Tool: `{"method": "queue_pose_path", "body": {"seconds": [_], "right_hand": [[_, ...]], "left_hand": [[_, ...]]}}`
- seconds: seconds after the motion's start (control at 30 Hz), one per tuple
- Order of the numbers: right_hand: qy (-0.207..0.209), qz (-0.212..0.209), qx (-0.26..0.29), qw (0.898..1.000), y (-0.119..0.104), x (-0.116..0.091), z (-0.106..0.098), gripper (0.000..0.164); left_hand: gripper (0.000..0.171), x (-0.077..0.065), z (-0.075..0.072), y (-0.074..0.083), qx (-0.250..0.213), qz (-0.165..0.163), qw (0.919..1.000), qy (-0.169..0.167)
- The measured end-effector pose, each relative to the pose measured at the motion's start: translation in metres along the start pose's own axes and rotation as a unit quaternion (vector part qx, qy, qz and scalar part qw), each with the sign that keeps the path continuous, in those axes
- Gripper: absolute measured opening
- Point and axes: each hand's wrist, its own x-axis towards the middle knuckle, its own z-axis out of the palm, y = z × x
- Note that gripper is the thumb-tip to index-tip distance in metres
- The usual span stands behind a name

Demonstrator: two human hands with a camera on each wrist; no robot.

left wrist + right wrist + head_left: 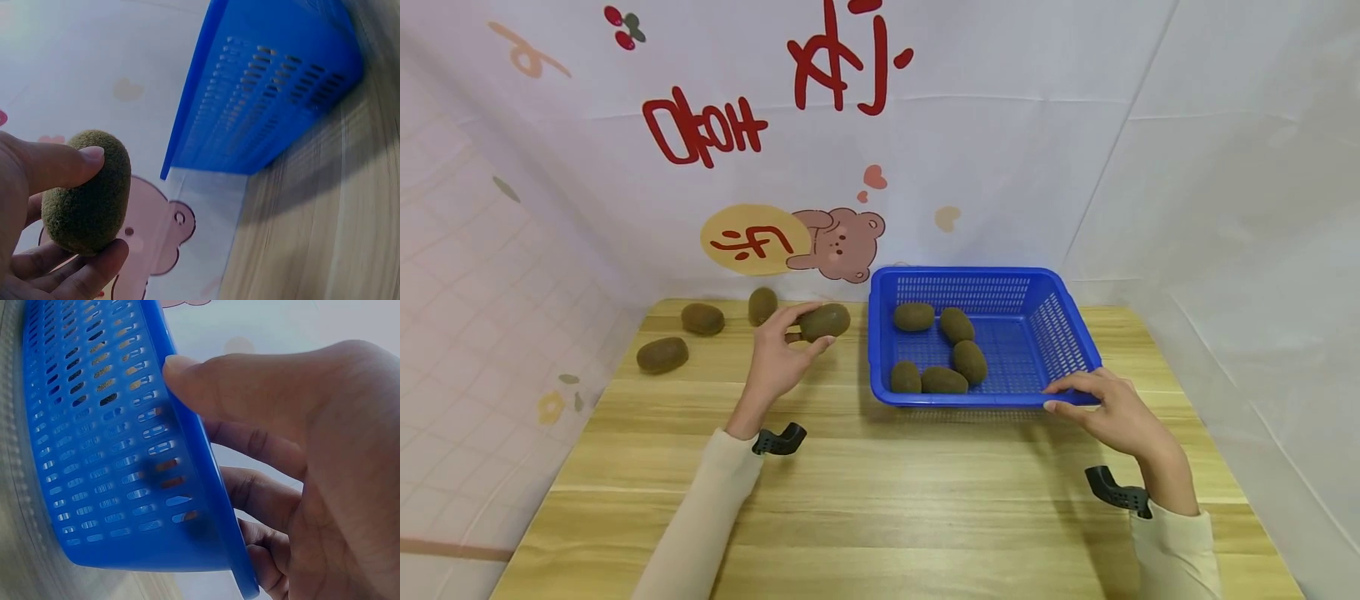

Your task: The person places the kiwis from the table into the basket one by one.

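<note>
My left hand [781, 354] holds a brown fuzzy kiwi [825, 322] between thumb and fingers, left of the blue plastic basket [970, 400]. In the left wrist view the thumb lies across the upper part of this kiwi [90, 194], with fingertips under its lower end. My right hand [1108, 408] pinches the basket's near rim at its right corner. The right wrist view shows the thumb [206, 381] on the outside of the rim and the other fingers on the inner side. Several kiwis, one of them a kiwi [913, 317] at the back left, lie inside the basket's left half.
Three more kiwis lie on the wooden table [880, 500] at the far left: one kiwi [662, 355] nearest the side, another kiwi [703, 318] behind it, and a third kiwi [763, 306] near the back wall. A printed white cloth [1000, 167] borders the table behind and at the sides.
</note>
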Motion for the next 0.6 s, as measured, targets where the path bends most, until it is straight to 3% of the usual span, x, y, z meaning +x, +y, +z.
{"method": "queue_pose_path", "body": {"seconds": [0.6], "right_hand": [[-0.001,0.008,-0.002,1.0,0.001,0.0,0.002,0.016]], "left_hand": [[0.051,0.015,0.027,0.024,-0.038,0.015,0.9986,-0.034]]}}
